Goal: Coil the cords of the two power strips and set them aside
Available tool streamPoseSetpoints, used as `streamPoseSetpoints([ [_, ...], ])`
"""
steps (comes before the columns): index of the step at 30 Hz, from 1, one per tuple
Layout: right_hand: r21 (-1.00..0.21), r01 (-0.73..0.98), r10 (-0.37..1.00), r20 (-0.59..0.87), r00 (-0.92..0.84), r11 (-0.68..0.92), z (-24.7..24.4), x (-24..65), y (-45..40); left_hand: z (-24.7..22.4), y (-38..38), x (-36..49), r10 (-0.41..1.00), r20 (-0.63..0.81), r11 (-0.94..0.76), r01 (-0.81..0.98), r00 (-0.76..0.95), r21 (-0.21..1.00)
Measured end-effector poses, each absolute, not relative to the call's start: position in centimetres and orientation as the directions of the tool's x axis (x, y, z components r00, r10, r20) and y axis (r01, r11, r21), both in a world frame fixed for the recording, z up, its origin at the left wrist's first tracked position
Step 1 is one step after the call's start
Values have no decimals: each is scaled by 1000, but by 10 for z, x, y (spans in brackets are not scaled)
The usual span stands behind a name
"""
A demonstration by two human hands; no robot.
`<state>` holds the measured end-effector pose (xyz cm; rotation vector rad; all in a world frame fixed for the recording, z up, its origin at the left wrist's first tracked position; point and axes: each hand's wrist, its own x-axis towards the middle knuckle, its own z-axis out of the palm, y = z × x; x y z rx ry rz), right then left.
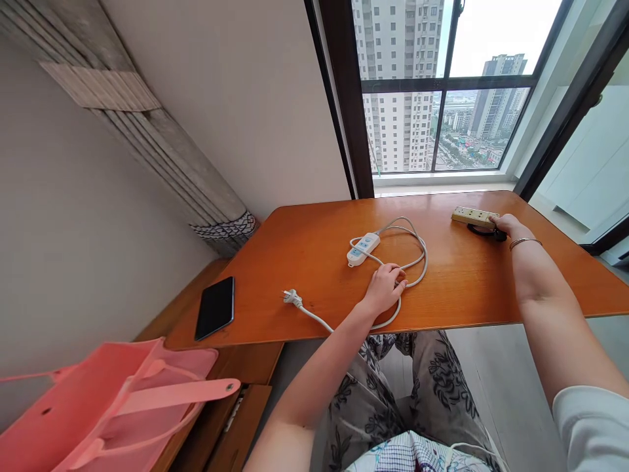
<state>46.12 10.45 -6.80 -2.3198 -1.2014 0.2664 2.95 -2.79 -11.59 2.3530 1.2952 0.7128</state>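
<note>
A white power strip [363, 249] lies near the middle of the wooden table, its white cord [423, 252] looped loosely to the right and its plug [293, 297] off to the left. My left hand [386, 287] rests over the loops, fingers curled closed around part of the cord. At the far right, my right hand [512, 226] grips the right end of a beige power strip [469, 215]. Beneath that strip sits a bundled black cord [484, 231], with a dark plug close to my fingers.
A dark tablet or phone [215, 308] lies at the left end of the table [275, 249]. Below it, a pink bag [118, 406] stands on a wooden surface. A window [442, 131] is behind the table, and a curtain [147, 131] hangs at the left.
</note>
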Motion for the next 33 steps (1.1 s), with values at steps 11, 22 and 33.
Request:
streamPoseSetpoints([
  [11,124,953,923,311,227,-276,-44,410,84,-117,-27,29,847,270,-529,674,458,515],
  [22,77,952,944,176,278,-295,-94,369,60,-121,-25,29,841,286,-538,656,459,530],
  [33,14,953,930,225,291,-302,-90,367,50,-122,-25,28,833,294,-548,636,468,543],
])
